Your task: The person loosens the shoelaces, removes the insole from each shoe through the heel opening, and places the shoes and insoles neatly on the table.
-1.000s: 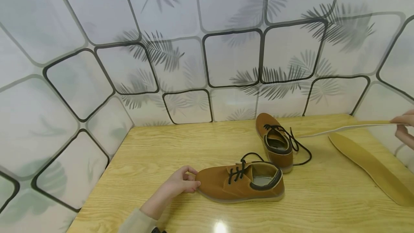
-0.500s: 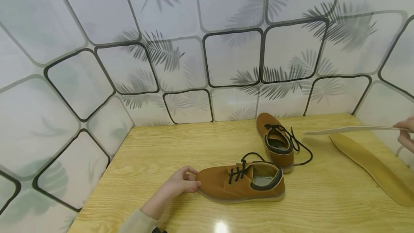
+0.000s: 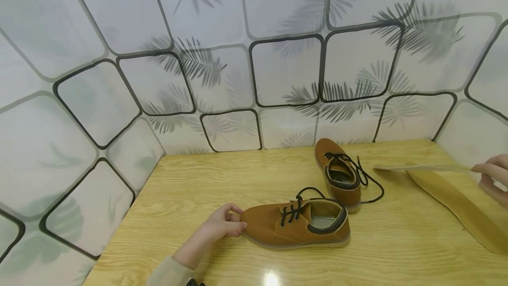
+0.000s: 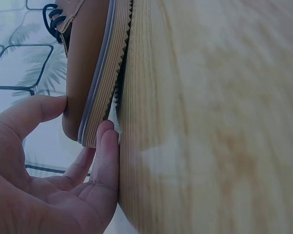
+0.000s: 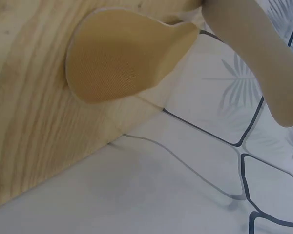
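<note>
A brown lace-up shoe (image 3: 259, 226) lies sideways on the table, toe to the left. My left hand (image 3: 218, 225) pinches its toe; in the left wrist view the thumb presses the upper while fingertips (image 4: 105, 134) reach under the sole (image 4: 105, 83). At the right edge of the head view, my right hand (image 3: 494, 175) pinches one end of a thin tan insole (image 3: 424, 168), held nearly edge-on above the table. That insole (image 5: 254, 53) also shows in the right wrist view, where most of the hand is cut off. Below it, a second insole (image 3: 456, 202) lies on the wood.
Another brown shoe (image 3: 325, 153) stands behind the first, toe toward the back, its loose black lace (image 3: 375, 199) trailing right. The wood-grain table (image 3: 190, 184) meets a patterned wall covering (image 3: 285, 69) at the back and sides.
The held insole has tipped and lowered slightly, its far end now closer to the table. My right hand has shifted down a little. The left hand and both shoes stay put.
</note>
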Available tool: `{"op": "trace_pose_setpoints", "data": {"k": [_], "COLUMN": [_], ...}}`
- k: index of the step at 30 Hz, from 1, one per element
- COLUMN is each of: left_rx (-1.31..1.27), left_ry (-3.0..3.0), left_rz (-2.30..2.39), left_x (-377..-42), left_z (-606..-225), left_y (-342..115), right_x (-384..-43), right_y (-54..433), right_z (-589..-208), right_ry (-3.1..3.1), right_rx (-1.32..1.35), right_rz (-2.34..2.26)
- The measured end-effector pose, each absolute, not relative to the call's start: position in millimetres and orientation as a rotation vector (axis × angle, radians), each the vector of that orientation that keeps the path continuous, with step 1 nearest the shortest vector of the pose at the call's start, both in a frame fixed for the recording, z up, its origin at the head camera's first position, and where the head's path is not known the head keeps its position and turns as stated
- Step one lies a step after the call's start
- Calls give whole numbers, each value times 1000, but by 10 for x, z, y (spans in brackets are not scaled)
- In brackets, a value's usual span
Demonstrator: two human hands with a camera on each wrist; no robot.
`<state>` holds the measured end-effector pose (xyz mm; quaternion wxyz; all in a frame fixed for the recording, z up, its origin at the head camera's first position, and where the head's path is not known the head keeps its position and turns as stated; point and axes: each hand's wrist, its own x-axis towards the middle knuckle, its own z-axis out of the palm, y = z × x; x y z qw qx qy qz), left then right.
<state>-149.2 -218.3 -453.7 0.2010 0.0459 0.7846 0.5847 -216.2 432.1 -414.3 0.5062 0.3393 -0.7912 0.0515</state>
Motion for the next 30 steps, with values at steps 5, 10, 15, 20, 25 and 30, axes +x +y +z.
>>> {"op": "trace_pose_setpoints", "data": {"k": [5,10,15,20,25,30], "left_rx": [130,116,129,137,144,160], "left_ry": [2183,2186,2193,2189,2181,2180], "left_rz": [1632,1629,1625,1629,1637,1634], "left_x": [-1492,-1495,-1504,-1508,-1502,-1494], "left_z": [-4546,-4552,-4556,-4547,-4537,-4529], "left_y": [-2184,-2186,-2195,-2198,-2200,-2197], "right_x": [-2083,-2031,-1970,-1951,-1902,-1790], "right_y": [4175,4108,4047,4018,3977,3943], "right_z": [-4196,-4267,-4340,-4420,-4476,-4522], "right_ry": [-1844,-1852,-1893,-1921,-1985,-2152], "right_rx": [902,988,1046,1113,1134,1099], "right_rz": [117,122,159,175,149,128]}}
